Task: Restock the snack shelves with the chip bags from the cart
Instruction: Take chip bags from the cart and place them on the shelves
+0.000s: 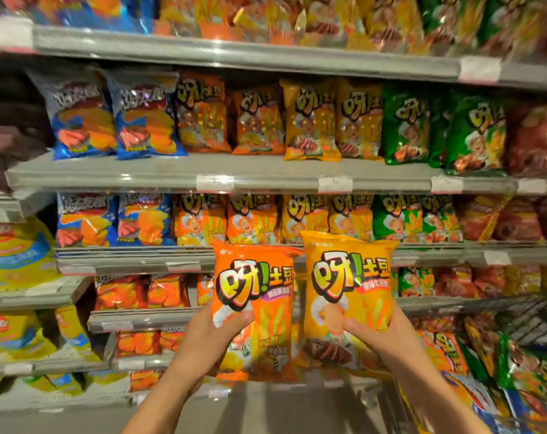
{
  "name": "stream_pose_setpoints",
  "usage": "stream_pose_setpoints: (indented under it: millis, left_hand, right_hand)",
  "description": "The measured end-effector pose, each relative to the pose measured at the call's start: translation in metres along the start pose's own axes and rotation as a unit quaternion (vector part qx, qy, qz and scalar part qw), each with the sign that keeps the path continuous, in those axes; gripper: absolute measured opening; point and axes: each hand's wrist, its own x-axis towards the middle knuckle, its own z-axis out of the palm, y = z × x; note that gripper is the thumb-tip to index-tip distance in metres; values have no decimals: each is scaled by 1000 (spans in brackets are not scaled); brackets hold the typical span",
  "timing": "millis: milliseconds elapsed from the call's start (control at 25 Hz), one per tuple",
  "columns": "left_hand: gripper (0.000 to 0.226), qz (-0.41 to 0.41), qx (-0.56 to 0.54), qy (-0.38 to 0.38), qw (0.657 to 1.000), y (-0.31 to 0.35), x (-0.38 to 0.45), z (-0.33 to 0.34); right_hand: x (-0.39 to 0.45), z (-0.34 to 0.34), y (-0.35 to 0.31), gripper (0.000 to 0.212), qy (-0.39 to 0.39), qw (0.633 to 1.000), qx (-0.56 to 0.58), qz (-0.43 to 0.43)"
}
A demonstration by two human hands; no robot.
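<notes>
My left hand (214, 335) grips an orange chip bag (259, 296) by its lower left side, thumb across the front. My right hand (378, 332) grips a yellow chip bag (350, 277) by its lower right side. Both bags stand upright, side by side, held up in front of the snack shelves (109, 175). The wire cart (529, 321) at the lower right holds several more chip bags (447, 352) in orange, green and blue.
Shelf rows carry blue, orange, yellow, green and red bags. Matching orange bags (200, 220) and yellow bags (309, 214) stand on the shelf just behind my hands. Large yellow bags (15, 255) fill the unit at the left. Grey floor lies below.
</notes>
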Motion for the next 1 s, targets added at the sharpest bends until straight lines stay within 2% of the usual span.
stream_pose_setpoints:
  millis: [160,320,520,640,760,840,920,1000]
  left_hand:
    - [27,43,7,6,999,32,29,-10]
    - [30,44,12,40,998,59,70,-20]
    - [37,54,-2,95,994,121,128,-38]
    - [35,53,9,129,990,152,163,-42]
    - [40,55,-17,123,991,177,207,-36]
    - [30,73,-42,119,989,195,239,-30]
    - [12,91,-60,125,986,212,275,-25]
    - [6,99,-55,128,985,219,311,-23]
  right_hand:
    - [41,1,-14,74,18,999,23,-19]
    - [101,4,-34,89,-36,996,72,-48]
    - [180,9,-83,64,-59,992,55,-96]
    - [229,3,-115,67,-101,990,65,-75]
    - [276,-12,-139,68,-130,981,114,-88]
    - [306,-22,-158,69,-118,979,129,-101]
    - [336,-29,-173,73,-76,983,123,-117]
    - [358,-30,-178,76,-27,987,95,-127]
